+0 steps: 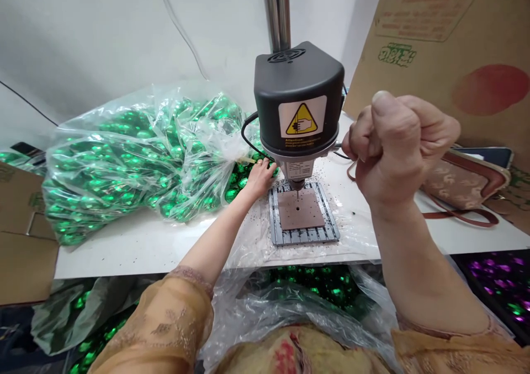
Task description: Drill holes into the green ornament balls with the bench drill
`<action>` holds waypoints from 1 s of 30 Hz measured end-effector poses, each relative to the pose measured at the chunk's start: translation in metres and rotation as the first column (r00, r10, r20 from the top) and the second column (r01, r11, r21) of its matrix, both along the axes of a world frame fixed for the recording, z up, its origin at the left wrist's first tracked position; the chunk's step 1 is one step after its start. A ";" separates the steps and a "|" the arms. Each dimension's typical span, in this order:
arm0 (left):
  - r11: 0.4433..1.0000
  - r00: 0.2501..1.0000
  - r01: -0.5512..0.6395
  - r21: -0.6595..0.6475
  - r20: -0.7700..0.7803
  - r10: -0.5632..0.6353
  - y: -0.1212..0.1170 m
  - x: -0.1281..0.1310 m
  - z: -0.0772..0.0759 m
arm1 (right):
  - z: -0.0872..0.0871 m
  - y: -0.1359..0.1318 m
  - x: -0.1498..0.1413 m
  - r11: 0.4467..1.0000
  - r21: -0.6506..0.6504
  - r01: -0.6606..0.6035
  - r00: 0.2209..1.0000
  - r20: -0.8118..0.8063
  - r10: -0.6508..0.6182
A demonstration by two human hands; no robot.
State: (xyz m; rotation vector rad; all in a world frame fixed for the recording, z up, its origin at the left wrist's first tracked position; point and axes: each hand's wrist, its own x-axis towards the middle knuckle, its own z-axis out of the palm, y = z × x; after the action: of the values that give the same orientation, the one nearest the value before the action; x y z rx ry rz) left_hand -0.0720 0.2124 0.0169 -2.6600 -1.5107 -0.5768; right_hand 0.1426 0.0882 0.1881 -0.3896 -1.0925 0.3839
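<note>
A small black bench drill press (300, 95) stands on the table, its bit (297, 193) above a brown square board (304, 219) with a dark hole in it. My right hand (397, 142) is closed in a fist at the right of the drill head, around the drill's feed handle (337, 146), most of which the fist hides. My left hand (261, 176) reaches to the mouth of a clear plastic bag (124, 159) and rests by shiny green balls (237, 183). Its fingers are stretched out and apart, and I see nothing held in them.
Dark crumbs lie around the slotted metal base (333, 233). A patterned bag with a brown strap (464, 178) lies at the right, before a cardboard box (434, 48). Another carton (25, 241) is at the left. More green balls (318, 286) sit in plastic below the table edge.
</note>
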 end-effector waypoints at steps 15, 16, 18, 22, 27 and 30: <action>0.985 0.800 -0.091 -0.149 0.578 0.162 -0.037 -0.009 0.008 | -0.003 0.003 0.001 0.999 0.018 -0.050 0.998 -0.032 0.051; 0.973 0.682 -0.064 -0.224 0.702 0.206 -0.045 -0.008 0.010 | -0.003 0.003 0.001 0.998 0.017 -0.055 0.998 -0.029 0.056; 0.933 0.464 0.059 -0.354 0.838 0.288 -0.063 -0.005 0.013 | -0.003 0.004 0.001 0.998 0.018 -0.056 0.998 -0.030 0.056; 0.868 0.343 0.220 -0.445 0.868 0.358 -0.095 0.008 0.014 | -0.003 0.005 0.000 0.998 0.023 -0.051 0.998 -0.042 0.052; 0.827 0.437 0.302 -0.475 0.840 0.322 -0.112 0.023 0.010 | -0.003 0.004 0.002 0.998 0.015 -0.055 0.998 -0.032 0.055; 0.826 0.477 0.308 -0.471 0.828 0.294 -0.115 0.028 0.005 | -0.003 0.002 0.002 0.999 -0.009 -0.044 0.999 -0.001 0.044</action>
State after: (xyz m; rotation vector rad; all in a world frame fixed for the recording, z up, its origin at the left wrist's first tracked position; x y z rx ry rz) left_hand -0.0441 0.0976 0.0222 -2.8708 -2.1473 -2.1175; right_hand 0.1447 0.0905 0.1849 -0.3733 -1.1006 0.4281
